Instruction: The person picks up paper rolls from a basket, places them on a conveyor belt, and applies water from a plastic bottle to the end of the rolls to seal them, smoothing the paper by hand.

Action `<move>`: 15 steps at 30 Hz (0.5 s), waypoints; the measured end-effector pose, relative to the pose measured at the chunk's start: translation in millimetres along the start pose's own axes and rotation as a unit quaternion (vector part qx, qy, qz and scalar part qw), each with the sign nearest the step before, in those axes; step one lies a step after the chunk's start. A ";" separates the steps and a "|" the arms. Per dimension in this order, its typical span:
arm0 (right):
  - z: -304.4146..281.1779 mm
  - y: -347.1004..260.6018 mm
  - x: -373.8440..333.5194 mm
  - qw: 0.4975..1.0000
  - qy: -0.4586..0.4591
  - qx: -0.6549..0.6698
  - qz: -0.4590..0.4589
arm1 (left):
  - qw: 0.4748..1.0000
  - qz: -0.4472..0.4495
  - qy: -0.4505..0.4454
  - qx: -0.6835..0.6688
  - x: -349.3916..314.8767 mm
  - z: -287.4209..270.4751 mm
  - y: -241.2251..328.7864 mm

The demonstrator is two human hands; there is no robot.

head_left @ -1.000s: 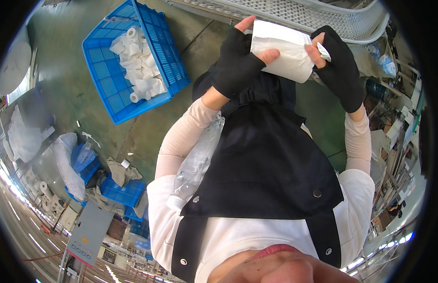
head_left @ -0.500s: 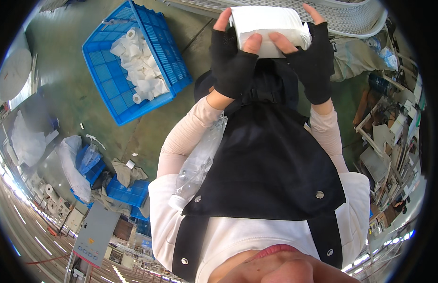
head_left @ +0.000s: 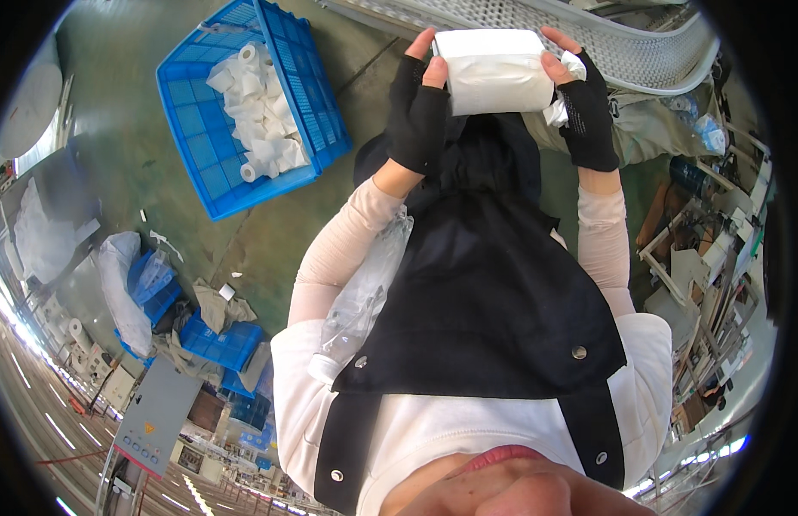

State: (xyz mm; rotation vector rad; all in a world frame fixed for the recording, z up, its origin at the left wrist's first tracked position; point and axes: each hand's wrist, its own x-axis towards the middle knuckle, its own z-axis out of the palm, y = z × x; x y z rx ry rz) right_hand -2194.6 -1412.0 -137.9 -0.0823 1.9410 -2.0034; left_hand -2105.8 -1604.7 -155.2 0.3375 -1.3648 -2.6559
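Note:
A white paper roll (head_left: pixel 494 77), apparently tissue, is held level between my two hands at the top of the view. My left hand (head_left: pixel 420 103), in a black fingerless glove, grips its left end with thumb and fingers. At the other end, my right hand (head_left: pixel 586 107), gloved the same way, is closed around the roll. Crumpled loose white paper (head_left: pixel 561 103) sticks out there beside the right palm. Behind the roll runs a grey mesh conveyor (head_left: pixel 623 52).
To the left on the green floor stands a blue plastic crate (head_left: pixel 326 112) holding white rolls and crumpled paper (head_left: pixel 261 112). Smaller blue crates (head_left: pixel 218 344) and a grey control cabinet (head_left: pixel 158 417) lie lower left. Stacked frames and scrap (head_left: pixel 700 267) line the right side.
Both hands have shifted a little down and apart. My thumbs have moved off the roll's near face toward its ends, and crumpled paper now shows at the right end.

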 end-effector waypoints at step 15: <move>-138.9 149.0 163.0 0.967 0.182 -0.179 -0.029 | 0.990 0.003 -0.025 0.138 22.4 -3.4 8.7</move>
